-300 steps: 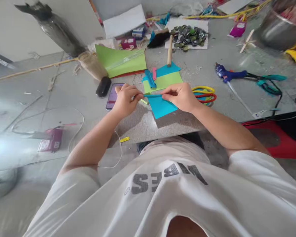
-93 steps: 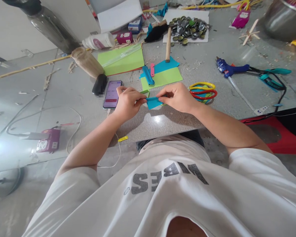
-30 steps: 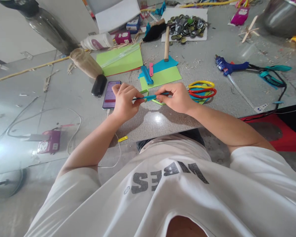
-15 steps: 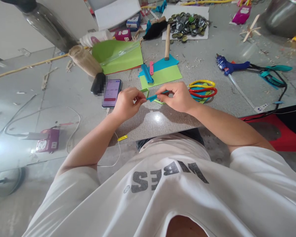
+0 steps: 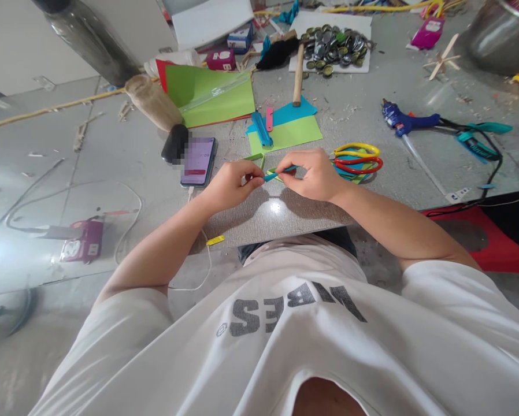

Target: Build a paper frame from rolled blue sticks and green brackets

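Observation:
A narrow blue paper strip [image 5: 270, 177] is stretched between my two hands, just above the table's front part. My left hand [image 5: 236, 184] pinches its left end between thumb and fingers. My right hand [image 5: 310, 173] pinches it further right, and a bit of blue shows past those fingers. Behind the hands lie folded green paper strips [image 5: 254, 156], partly hidden by my fingers. Scissors with yellow and red handles [image 5: 358, 158] rest to the right of my right hand, on blue and green paper pieces. A phone [image 5: 199, 162] lies left of my left hand.
Behind the hands, a blue cutter [image 5: 262, 129] and a small pink piece [image 5: 269, 119] lie on green paper [image 5: 300, 132]. A hammer handle [image 5: 298, 78] points toward me from bottle caps [image 5: 335, 46]. At right lies a blue glue gun [image 5: 404, 118]; at left, a bottle [image 5: 153, 103].
Both hands still hold the blue strip, which now looks narrower and slopes more steeply. The whole view has shifted slightly. A red sheet's corner now shows behind the large green paper.

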`<state>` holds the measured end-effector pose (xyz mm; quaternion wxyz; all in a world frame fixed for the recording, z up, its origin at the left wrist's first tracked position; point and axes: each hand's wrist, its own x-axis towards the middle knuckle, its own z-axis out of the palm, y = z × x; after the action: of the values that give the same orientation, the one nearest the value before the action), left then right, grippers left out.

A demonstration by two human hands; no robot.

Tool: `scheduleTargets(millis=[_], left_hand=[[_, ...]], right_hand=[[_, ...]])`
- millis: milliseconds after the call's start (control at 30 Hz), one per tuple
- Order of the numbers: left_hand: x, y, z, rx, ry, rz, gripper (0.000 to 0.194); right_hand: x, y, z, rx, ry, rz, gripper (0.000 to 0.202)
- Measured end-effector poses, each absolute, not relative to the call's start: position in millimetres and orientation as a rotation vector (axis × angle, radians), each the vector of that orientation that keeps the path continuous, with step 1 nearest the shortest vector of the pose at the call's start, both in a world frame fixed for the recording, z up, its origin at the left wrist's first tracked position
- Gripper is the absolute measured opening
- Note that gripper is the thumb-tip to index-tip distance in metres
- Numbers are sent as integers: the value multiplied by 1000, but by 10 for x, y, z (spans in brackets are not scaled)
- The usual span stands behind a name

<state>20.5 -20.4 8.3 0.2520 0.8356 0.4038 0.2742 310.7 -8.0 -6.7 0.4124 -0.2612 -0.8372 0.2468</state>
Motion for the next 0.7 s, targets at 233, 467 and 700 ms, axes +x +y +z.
scheduleTargets(millis=[233, 467, 700], left_hand=[[240, -244, -2, 2573, 1212, 787, 22], [310, -340, -119, 2627, 1335, 970, 22], [276, -295, -165, 1992, 1397, 1983, 45]], right_hand=[[3115, -38, -121, -630, -2201, 622, 23], [3076, -50, -138, -670, -2269, 668, 23], [3154, 55, -182, -723, -2084, 430, 25]])
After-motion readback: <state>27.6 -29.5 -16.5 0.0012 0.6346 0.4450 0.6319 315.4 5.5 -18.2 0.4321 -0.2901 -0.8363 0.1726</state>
